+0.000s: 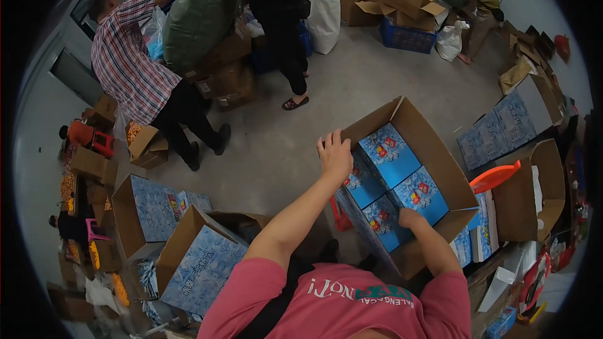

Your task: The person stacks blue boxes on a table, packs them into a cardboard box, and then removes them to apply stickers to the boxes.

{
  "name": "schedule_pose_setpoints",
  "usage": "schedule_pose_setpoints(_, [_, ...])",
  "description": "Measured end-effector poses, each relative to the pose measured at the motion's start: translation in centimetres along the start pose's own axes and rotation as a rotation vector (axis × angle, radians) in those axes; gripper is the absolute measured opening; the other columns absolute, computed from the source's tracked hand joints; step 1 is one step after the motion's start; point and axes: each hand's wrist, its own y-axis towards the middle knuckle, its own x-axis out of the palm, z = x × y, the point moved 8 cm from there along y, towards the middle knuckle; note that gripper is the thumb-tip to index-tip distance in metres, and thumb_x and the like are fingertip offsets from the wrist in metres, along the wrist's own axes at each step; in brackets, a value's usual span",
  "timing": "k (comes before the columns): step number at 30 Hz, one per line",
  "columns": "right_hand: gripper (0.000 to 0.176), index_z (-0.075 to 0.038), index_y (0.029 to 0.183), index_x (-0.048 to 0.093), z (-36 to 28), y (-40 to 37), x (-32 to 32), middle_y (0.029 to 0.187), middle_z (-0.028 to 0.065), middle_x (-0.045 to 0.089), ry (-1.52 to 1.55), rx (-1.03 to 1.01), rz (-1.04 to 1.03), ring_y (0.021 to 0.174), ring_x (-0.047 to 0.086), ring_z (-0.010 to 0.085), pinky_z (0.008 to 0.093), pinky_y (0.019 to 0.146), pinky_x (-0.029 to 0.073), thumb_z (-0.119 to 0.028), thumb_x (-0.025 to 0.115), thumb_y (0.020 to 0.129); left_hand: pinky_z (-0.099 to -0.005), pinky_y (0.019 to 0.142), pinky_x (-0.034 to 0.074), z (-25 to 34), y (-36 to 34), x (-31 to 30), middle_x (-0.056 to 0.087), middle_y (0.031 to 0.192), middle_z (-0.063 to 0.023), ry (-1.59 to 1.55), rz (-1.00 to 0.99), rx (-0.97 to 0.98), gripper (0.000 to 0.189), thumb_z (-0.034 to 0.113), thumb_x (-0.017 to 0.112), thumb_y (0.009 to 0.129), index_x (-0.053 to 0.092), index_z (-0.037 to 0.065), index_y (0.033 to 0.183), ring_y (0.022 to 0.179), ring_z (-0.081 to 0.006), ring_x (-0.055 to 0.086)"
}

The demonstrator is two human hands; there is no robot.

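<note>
A large open cardboard carton (pixel 440 150) stands tilted in front of me, holding several blue printed boxes (pixel 402 166) packed side by side. My left hand (pixel 336 156) grips the carton's left rim, its fingers bent at the edge. Inside the carton, my right hand (pixel 411 218) is closed and reaches down at the inner edges of the boxes nearest me; its fingertips are hidden, and I cannot tell what they hold. An orange-red plastic piece (pixel 496 177) sticks out just right of the carton.
More blue-printed cartons (pixel 204 270) stand at lower left, and another open carton (pixel 527 194) at right. Across the grey floor (pixel 270 141), a person in a checked shirt (pixel 135 56) and one in black (pixel 273 19) handle a green sack (pixel 198 25). Another person (pixel 483 9) is at back right.
</note>
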Motion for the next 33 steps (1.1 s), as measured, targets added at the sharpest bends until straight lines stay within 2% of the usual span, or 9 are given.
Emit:
schedule_pose_setpoints(4, [0.027, -0.002, 0.099, 0.062, 0.0, 0.4, 0.1, 0.104, 0.0175, 0.061, 0.074, 0.054, 0.018, 0.098, 0.059, 0.0332, 0.0406, 0.082, 0.047, -0.014, 0.050, 0.077, -0.0485, 0.101, 0.025, -0.2, -0.5, 0.0, 0.041, 0.126, -0.0134, 0.081, -0.034, 0.039, 0.033, 0.013, 0.064, 0.069, 0.060, 0.008, 0.101, 0.119, -0.0300, 0.037])
schedule_pose_setpoints(9, [0.038, -0.003, 0.095, 0.063, -3.5, -9.3, -9.3, 0.092, 0.0171, 0.063, 0.392, -0.378, -0.024, 0.087, 0.061, 0.0310, 0.0402, 0.075, 0.048, -0.039, 0.053, 0.085, -0.0421, 0.092, 0.038, 1.7, -0.7, -1.0, 0.048, 0.124, -0.0160, 0.122, 0.051, 0.231, 0.032, 0.011, 0.063, 0.064, 0.065, 0.005, 0.095, 0.112, -0.0308, 0.047])
schedule_pose_setpoints(13, [0.036, 0.000, 0.100, 0.057, 8.1, -22.0, -14.9, 0.096, 0.0191, 0.062, 1.033, -0.465, 0.642, 0.090, 0.060, 0.0310, 0.0373, 0.076, 0.047, -0.034, 0.053, 0.087, -0.0463, 0.092, 0.039, 1.3, 2.3, 2.5, 0.038, 0.134, -0.0096, 0.411, -0.170, 0.170, 0.051, 0.024, 0.067, 0.067, 0.056, 0.011, 0.115, 0.119, -0.0273, 0.041])
schedule_pose_setpoints(15, [0.037, -0.001, 0.104, 0.056, 18.5, -27.7, -10.8, 0.096, 0.0183, 0.062, 1.067, -0.211, 0.790, 0.090, 0.060, 0.0297, 0.0366, 0.077, 0.047, -0.034, 0.052, 0.087, -0.0675, 0.087, 0.029, 2.0, 5.8, 5.0, 0.031, 0.138, -0.0099, 0.623, -0.333, 0.017, 0.061, 0.032, 0.069, 0.070, 0.048, 0.017, 0.125, 0.128, -0.0319, 0.028])
schedule_pose_setpoints(16, [0.039, -0.002, 0.108, 0.054, 22.9, -30.6, -8.7, 0.097, 0.0174, 0.062, 1.042, -0.103, 0.833, 0.090, 0.060, 0.0284, 0.0359, 0.078, 0.047, -0.035, 0.052, 0.088, -0.0570, 0.095, 0.030, 7.4, 6.2, 3.4, 0.035, 0.136, -0.0132, 0.578, -0.379, -0.061, 0.055, 0.031, 0.069, 0.074, 0.050, 0.014, 0.123, 0.128, -0.0325, 0.029])
schedule_pose_setpoints(19, [0.035, -0.003, 0.103, 0.058, 38.8, -38.1, 6.6, 0.098, 0.0159, 0.062, 1.019, 0.530, 0.909, 0.090, 0.059, 0.0297, 0.0368, 0.077, 0.047, -0.032, 0.056, 0.083, -0.0409, 0.093, 0.038, 13.9, 11.6, 10.1, 0.048, 0.123, -0.0164, 0.198, -0.183, 0.426, 0.050, 0.021, 0.065, 0.079, 0.048, 0.007, 0.123, 0.117, -0.0267, 0.044])
schedule_pose_setpoints(21, [0.033, -0.003, 0.096, 0.062, 46.5, -45.3, 17.3, 0.088, 0.0149, 0.064, 1.017, 0.916, 0.922, 0.083, 0.061, 0.0300, 0.0371, 0.073, 0.047, -0.030, 0.059, 0.077, -0.0247, 0.074, 0.045, 25.9, 8.3, 9.5, 0.058, 0.093, -0.0123, -0.807, -0.579, 0.216, 0.038, 0.009, 0.058, 0.084, 0.050, 0.001, 0.120, 0.085, -0.0158, 0.057])
schedule_pose_setpoints(27, [0.045, 0.000, 0.109, 0.055, 60.6, -61.9, 38.5, 0.100, 0.0232, 0.060, 0.932, 1.608, 0.852, 0.094, 0.058, 0.0350, 0.0415, 0.079, 0.046, -0.032, 0.058, 0.078, -0.0215, 0.051, 0.037, 52.9, -5.7, 7.3, 0.043, 0.062, 0.0023, -0.551, -0.768, 0.469, 0.028, 0.002, 0.049, 0.087, 0.054, 0.001, 0.114, 0.056, -0.0042, 0.044])
schedule_pose_setpoints(33, [0.053, -0.001, 0.126, 0.042, 68.2, -69.1, 42.5, 0.124, 0.0214, 0.048, 0.836, 1.882, 0.921, 0.108, 0.051, 0.0378, 0.0452, 0.090, 0.041, -0.031, 0.056, 0.084, -0.0378, 0.054, 0.043, 59.0, -18.2, 14.5, 0.057, 0.070, -0.0184, -0.126, -0.773, 0.781, 0.028, 0.007, 0.052, 0.084, 0.055, 0.008, 0.112, 0.059, -0.0303, 0.057])
